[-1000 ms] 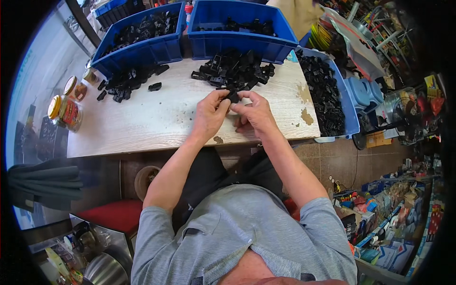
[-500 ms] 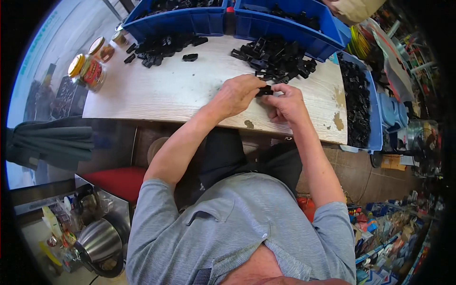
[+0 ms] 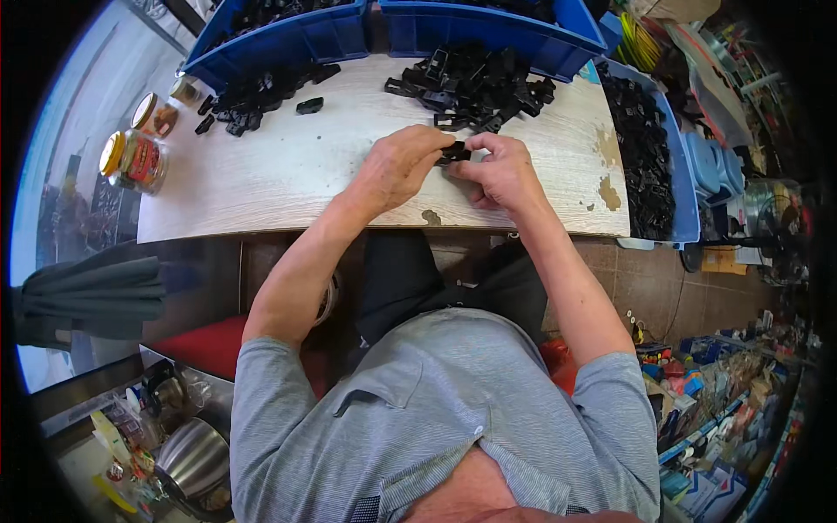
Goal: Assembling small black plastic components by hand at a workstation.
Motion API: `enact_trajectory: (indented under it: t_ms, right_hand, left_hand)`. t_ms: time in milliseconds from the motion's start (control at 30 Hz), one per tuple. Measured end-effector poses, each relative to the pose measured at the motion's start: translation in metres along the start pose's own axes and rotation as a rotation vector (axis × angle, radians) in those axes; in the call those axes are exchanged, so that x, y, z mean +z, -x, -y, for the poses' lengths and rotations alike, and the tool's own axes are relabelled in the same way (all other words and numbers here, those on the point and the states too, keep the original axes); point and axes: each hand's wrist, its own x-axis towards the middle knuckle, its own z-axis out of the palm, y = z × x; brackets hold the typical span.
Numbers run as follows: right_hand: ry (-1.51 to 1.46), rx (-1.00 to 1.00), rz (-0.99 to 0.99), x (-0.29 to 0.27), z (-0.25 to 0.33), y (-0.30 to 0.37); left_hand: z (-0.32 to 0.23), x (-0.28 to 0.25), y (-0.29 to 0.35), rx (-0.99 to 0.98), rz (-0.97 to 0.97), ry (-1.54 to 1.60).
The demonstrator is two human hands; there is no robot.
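Observation:
Between my two hands, just above the white tabletop (image 3: 288, 183), is a small black plastic part (image 3: 454, 153). My left hand (image 3: 399, 166) pinches its left end, the fingers closed and partly covering it. From the other side my right hand (image 3: 500, 170) grips it between thumb and forefinger. Just beyond my hands lies a large heap of black plastic parts (image 3: 479, 83). A smaller heap of black parts (image 3: 253, 103) spreads at the far left, with one single black part (image 3: 309, 105) apart from it. The held part's details are too small to make out.
Two blue bins (image 3: 288, 44) of black parts stand along the far edge. A third blue bin (image 3: 684, 174), also full, sits beyond the table's right edge. Jars with a yellow lid (image 3: 112, 153) and a metal lid (image 3: 144, 111) stand at the left. A steel kettle (image 3: 192, 458) is at lower left.
The whole view has shifted, so the table and bins appear further left and higher. Both hands stay together on the black part, with little change in their grip.

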Motion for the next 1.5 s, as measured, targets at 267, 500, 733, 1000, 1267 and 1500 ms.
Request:
enact_trajectory:
  t_ms: [267, 500, 733, 1000, 1267, 1500]
  right_hand:
    - [-0.011, -0.031, -0.033, 0.003, 0.000, 0.001]
    - [-0.012, -0.029, -0.047, 0.002, -0.003, -0.001]
    - [-0.023, -0.024, -0.008, 0.003, 0.000, 0.002]
    - [-0.021, 0.004, -0.017, 0.003, -0.001, -0.001]
    - [0.007, -0.026, -0.016, 0.004, -0.002, 0.001]
    - [0.012, -0.025, -0.009, 0.000, 0.000, 0.002]
  left_hand:
    - [-0.002, 0.000, 0.000, 0.007, -0.007, -0.012]
    - [-0.005, 0.000, 0.001, -0.019, -0.024, -0.027]
    - [0.001, -0.001, -0.002, 0.056, 0.055, -0.067]
    - [0.007, 0.000, -0.004, 0.061, 0.047, 0.018]
    - [0.000, 0.000, 0.002, 0.062, 0.031, -0.064]
    - [0.000, 0.004, 0.001, 0.111, 0.036, -0.117]
